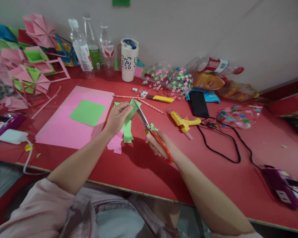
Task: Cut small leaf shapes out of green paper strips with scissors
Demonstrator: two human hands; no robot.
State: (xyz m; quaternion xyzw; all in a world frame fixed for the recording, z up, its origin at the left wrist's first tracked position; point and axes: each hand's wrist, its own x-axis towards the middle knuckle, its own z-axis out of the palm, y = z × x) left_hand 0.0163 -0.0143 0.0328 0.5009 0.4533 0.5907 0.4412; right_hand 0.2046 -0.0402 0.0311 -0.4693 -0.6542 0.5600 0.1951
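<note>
My left hand [118, 119] pinches a small folded piece of green paper [133, 109] above the table. In my right hand [157, 144] are scissors [144, 119] with red-orange handles, their blades reaching up to the edge of that green piece. Beneath my hands lie green paper strips [127, 130] and a pink paper scrap [116, 142]. Small green stars [153, 127] lie just behind the scissors. Left of my left hand, a green paper square [87, 112] rests on pink sheets [62, 124].
Folded paper shapes [29, 66] crowd the left end. Plastic bottles [81, 53] and a white cup [129, 61] stand by the wall. A yellow cutter [161, 99], glue gun [185, 122], phone [199, 103], black cable [234, 160] and purple power strip [283, 188] lie rightward.
</note>
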